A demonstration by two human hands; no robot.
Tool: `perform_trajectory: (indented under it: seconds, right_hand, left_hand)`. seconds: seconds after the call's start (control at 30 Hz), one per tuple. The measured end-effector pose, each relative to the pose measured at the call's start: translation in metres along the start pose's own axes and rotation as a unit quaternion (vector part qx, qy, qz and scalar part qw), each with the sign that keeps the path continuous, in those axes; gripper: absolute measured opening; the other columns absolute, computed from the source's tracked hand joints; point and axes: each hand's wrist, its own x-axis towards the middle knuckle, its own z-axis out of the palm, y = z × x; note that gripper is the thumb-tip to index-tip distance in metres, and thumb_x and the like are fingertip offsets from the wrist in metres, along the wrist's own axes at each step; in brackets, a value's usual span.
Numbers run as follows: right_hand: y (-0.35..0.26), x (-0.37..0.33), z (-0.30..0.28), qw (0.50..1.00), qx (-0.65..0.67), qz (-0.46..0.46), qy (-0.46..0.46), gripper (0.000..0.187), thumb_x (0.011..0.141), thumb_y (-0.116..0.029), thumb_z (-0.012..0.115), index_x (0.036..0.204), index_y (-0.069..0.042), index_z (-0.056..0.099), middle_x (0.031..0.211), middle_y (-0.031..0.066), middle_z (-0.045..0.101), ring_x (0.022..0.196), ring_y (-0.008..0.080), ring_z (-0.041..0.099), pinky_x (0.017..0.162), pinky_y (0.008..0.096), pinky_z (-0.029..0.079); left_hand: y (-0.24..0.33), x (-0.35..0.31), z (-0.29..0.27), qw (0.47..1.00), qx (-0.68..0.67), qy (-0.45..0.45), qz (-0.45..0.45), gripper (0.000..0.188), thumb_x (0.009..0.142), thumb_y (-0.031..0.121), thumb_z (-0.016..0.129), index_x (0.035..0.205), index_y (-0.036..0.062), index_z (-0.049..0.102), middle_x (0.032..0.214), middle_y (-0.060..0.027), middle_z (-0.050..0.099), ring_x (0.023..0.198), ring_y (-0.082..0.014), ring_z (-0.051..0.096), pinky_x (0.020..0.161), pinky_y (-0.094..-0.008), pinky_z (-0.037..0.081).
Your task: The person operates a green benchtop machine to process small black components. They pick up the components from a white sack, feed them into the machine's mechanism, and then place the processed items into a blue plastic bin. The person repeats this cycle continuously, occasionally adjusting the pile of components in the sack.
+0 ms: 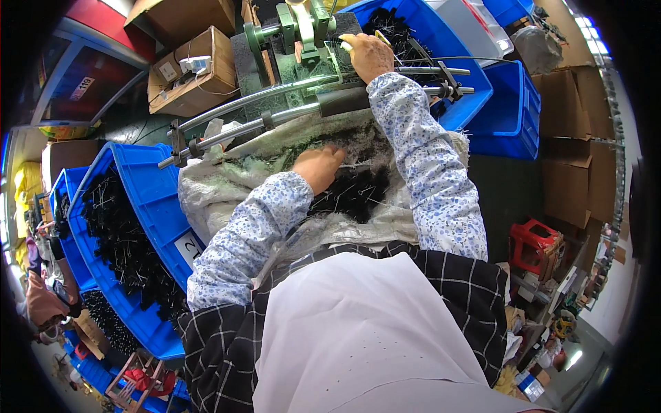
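Observation:
My left hand [319, 168] is over a pile of small black bristle pieces with thin wire stems [354, 196], lying in a whitish woven sack [206, 189] across my lap. Its fingers bend toward the pile and are smeared by motion. My right hand [372, 56] is raised to the right side of a green bench machine [306, 34]. Its fingers are closed, with pale covers on the fingertips; what they hold, if anything, is hidden. Below that hand, metal rods [241, 131] with a dark sleeve [343, 101] cross in front of the machine.
At left, a large blue bin [148, 186] holds many black wire-stemmed pieces. Another blue bin [475, 93] with similar pieces stands at upper right, beside an empty-looking blue crate [513, 113]. A cardboard box [196, 76] sits left of the machine; a red stool [533, 244] is at right.

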Motion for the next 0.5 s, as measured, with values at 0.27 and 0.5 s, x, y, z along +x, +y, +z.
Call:
perform_trajectory:
  seconds: [0.27, 0.5]
  right_hand:
    - [0.014, 0.010, 0.016, 0.999, 0.011, -0.036, 0.028, 0.030, 0.082, -0.010, 0.051, 0.103, -0.026, 0.066, 0.093, 0.0014, 0.065, 0.088, 0.0214, 0.057, 0.086, 0.0374, 0.043]
    - [0.009, 0.009, 0.009, 1.000, 0.018, -0.023, 0.002, 0.029, 0.081, -0.011, 0.053, 0.103, -0.025, 0.066, 0.091, 0.0000, 0.065, 0.090, 0.0201, 0.055, 0.084, 0.0382, 0.041]
  left_hand:
    - [0.001, -0.028, -0.052, 0.992, -0.084, 0.096, -0.007, 0.031, 0.074, 0.010, 0.060, 0.103, 0.0064, 0.048, 0.097, -0.0137, 0.052, 0.088, -0.0327, 0.056, 0.076, -0.0407, 0.046]
    - [0.002, -0.032, -0.057, 0.982, -0.119, 0.144, 0.011, 0.030, 0.075, 0.009, 0.060, 0.102, 0.0062, 0.048, 0.095, -0.0135, 0.053, 0.084, -0.0330, 0.057, 0.073, -0.0402, 0.047]
